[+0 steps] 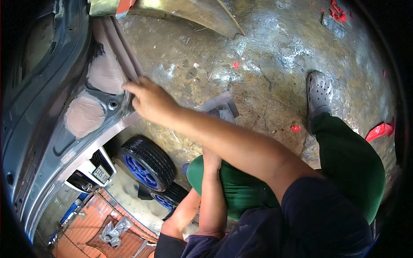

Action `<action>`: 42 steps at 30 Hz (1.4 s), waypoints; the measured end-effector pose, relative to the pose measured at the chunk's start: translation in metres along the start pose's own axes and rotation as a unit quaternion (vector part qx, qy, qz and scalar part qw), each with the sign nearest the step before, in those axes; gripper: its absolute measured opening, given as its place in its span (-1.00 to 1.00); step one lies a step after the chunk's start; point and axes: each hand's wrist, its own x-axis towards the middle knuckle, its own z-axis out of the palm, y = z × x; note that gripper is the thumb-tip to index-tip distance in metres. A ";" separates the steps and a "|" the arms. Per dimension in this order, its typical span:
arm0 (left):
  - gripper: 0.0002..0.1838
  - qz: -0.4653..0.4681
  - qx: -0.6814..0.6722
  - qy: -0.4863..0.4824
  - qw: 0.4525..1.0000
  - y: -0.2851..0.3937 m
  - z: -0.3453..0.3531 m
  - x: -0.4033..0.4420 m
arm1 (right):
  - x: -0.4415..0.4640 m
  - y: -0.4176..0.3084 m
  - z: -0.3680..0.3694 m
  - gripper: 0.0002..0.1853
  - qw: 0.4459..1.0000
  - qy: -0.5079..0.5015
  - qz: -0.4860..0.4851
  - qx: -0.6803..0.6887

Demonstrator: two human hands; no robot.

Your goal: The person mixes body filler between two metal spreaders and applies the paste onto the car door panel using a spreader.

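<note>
My right hand [151, 99] is at the right edge of a grey car body panel [56, 107], its fingers curled and slightly blurred; whatever they hold is hidden. Beside the fingertips is a smooth pinkish-grey filler patch [104, 74], and a second, rounder patch [84, 116] lies below it, near a small round hole. My left forearm rises from my lap to the wrist [212, 157]. The left hand itself is behind my right forearm. Just past that forearm is a grey, smeared flat plate [221, 105]; the grip on it cannot be made out.
Two tyres with blue rims [148, 162] are below the panel, near a white car front [98, 170]. A curved, yellowish panel [189, 15] is at the top. An orange surface [90, 219] bears plastic bags. Another bare forearm [183, 215] shows at the bottom; whose is unclear.
</note>
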 end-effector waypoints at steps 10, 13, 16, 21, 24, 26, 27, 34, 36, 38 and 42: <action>-0.52 -0.166 -0.102 0.051 0.979 0.115 0.037 0.007 | -0.040 -0.032 0.008 -0.63 0.995 0.015 0.023 0.092; -0.56 -0.058 0.006 0.047 0.997 0.095 0.036 0.008 | -0.024 -0.021 -0.022 -0.63 0.991 0.010 0.106 0.083; -0.46 -0.016 0.094 -0.057 0.994 0.065 0.021 0.004 | -0.019 -0.013 -0.021 -0.66 0.995 0.019 0.084 0.049; -0.46 -0.122 -0.046 0.031 0.991 0.111 0.035 0.006 | -0.033 -0.020 0.003 -0.68 0.995 0.055 0.057 0.060; -0.55 -0.092 -0.074 0.039 0.992 0.081 0.030 0.014 | -0.044 -0.024 0.016 -0.66 0.991 0.088 0.072 0.077; -0.58 -0.088 -0.113 0.038 0.989 0.063 0.029 0.015 | -0.046 -0.027 0.025 -0.65 0.988 0.125 0.073 0.053; -0.59 -0.090 -0.160 0.034 0.982 0.072 0.032 0.011 | -0.047 -0.028 0.027 -0.66 0.988 0.136 0.069 0.032; -0.64 -0.105 -0.177 0.033 0.978 0.087 0.026 -0.001 | -0.040 -0.034 0.063 -0.66 0.977 0.207 0.040 0.040; -0.66 -0.088 -0.187 0.033 0.978 0.076 0.024 0.001 | -0.046 -0.041 0.076 -0.64 0.974 0.213 0.033 0.071; -0.68 -0.076 -0.189 0.026 0.979 0.070 0.023 0.002 | -0.055 -0.050 0.087 -0.64 0.974 0.206 0.043 0.082; -0.71 -0.063 -0.191 0.015 0.979 0.068 0.020 0.003 | -0.072 -0.046 0.083 -0.62 0.978 0.184 0.036 0.086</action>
